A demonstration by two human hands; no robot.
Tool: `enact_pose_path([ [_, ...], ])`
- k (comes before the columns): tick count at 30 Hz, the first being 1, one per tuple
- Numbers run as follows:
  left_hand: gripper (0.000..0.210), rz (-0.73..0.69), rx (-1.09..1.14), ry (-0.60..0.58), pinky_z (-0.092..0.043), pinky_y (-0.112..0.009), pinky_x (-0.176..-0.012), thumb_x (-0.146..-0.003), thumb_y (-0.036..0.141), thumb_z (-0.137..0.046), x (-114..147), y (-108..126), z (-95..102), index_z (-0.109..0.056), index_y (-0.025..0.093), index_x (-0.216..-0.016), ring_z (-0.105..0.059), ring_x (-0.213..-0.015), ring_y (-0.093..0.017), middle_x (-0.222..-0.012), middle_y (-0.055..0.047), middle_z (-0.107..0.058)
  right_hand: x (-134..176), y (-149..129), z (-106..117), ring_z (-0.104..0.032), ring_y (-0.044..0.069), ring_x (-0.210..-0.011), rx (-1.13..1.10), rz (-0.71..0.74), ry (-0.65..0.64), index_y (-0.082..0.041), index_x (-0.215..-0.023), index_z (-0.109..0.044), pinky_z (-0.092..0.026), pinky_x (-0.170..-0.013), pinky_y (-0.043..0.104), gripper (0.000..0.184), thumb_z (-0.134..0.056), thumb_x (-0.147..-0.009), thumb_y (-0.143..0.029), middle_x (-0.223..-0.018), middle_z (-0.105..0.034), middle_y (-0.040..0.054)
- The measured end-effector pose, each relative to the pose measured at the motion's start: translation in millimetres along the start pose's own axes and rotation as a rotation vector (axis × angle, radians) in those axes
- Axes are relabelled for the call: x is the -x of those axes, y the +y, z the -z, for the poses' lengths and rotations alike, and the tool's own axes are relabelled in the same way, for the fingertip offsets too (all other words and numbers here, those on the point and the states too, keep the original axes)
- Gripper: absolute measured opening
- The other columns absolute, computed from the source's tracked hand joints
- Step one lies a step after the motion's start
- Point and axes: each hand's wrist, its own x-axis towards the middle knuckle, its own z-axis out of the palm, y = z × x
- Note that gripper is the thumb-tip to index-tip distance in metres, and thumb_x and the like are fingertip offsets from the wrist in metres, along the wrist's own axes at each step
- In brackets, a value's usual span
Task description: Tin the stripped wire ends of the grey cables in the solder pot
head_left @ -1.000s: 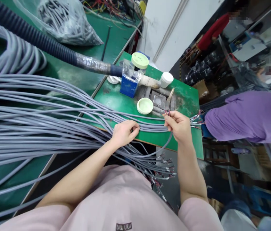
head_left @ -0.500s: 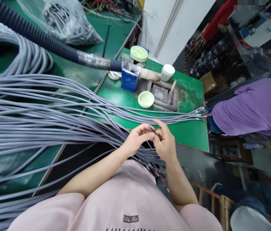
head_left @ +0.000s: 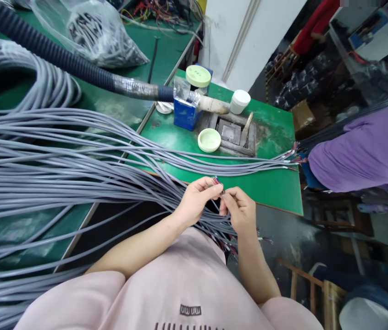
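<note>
Pinched between thumb and fingers, thin coloured wires (head_left: pixel 216 180) stick up from my left hand (head_left: pixel 196 197). My right hand (head_left: pixel 241 208) is closed just to the right, its fingertips on the lower part of the same wires. Below and behind both hands runs a thick bundle of grey cables (head_left: pixel 111 185), with stripped coloured ends hanging near my lap. Another group of grey cables (head_left: pixel 242 169) lies across the green table (head_left: pixel 276 197) just beyond my hands, its stripped ends at the right edge.
A square solder pot (head_left: pixel 230 133) is set into the table, beside a pale green dish (head_left: pixel 209 140) and a white tub (head_left: pixel 240 101). A ribbed hose (head_left: pixel 87 68) reaches over from the left to a blue box (head_left: pixel 184 114). A person in purple (head_left: pixel 366 151) sits at right.
My right hand has moved down slightly and its raised index finger has curled in to pinch the wires. The coloured wires now stand more upright in my left hand, which has hardly moved.
</note>
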Motion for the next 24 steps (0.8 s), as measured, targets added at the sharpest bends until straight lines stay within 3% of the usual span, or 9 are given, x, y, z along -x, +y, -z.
enact_pose_path([
  [12, 0.026, 0.017, 0.021, 0.009, -0.043, -0.020, -0.054, -0.059, 0.029, -0.083, 3.4, 1.8, -7.1, -0.061, 0.015, -0.064, -0.053, -0.053, -0.006, -0.061, 0.003, -0.061, 0.8, 8.6, -10.3, -0.044, 0.009, -0.035, -0.452, -0.140, -0.031, -0.022, -0.071, -0.054, -0.032, -0.037, 0.021, 0.028, -0.063, -0.082, -0.046, -0.046, -0.053, -0.0067],
  [24, 0.028, 0.015, 0.029, 0.008, -0.042, -0.019, -0.051, -0.059, 0.030, -0.083, 2.6, 1.2, -4.4, -0.060, 0.015, -0.063, -0.051, -0.051, -0.006, -0.057, 0.004, -0.058, -0.8, 9.9, -13.3, -0.044, 0.008, -0.033, -0.575, -0.171, -0.061, -0.020, -0.071, -0.057, -0.032, -0.035, 0.019, 0.024, -0.066, -0.082, -0.040, -0.046, -0.053, -0.0069],
])
